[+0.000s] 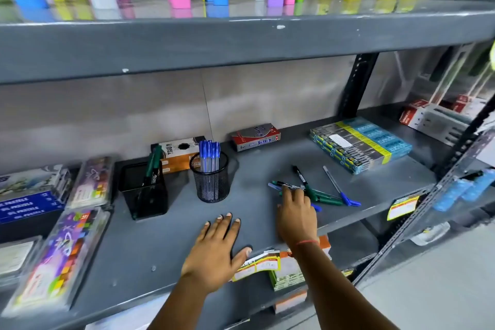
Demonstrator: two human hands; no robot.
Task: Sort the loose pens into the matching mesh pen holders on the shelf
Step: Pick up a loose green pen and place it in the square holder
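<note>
On the grey shelf (166,244) stand two black mesh holders. The round holder (211,182) is full of blue-capped pens (209,154). The square holder (143,190) has green markers (153,162) leaning in it. To the right lies a loose pile: green markers (325,197), a black-capped marker (297,173) and a clear blue-capped pen (338,189). My right hand (296,215) rests on the pile's left end, fingers curled over a black-and-white marker (288,185); whether it is lifted I cannot tell. My left hand (214,249) lies flat on the shelf, fingers spread, holding nothing.
A red pen box (255,136) and an orange box (178,154) sit at the back. Stacked blue-yellow packs (361,143) lie at the right, colour-pencil packs (61,254) at the left. Price tags (257,265) hang off the front edge. The upper shelf (241,40) overhangs.
</note>
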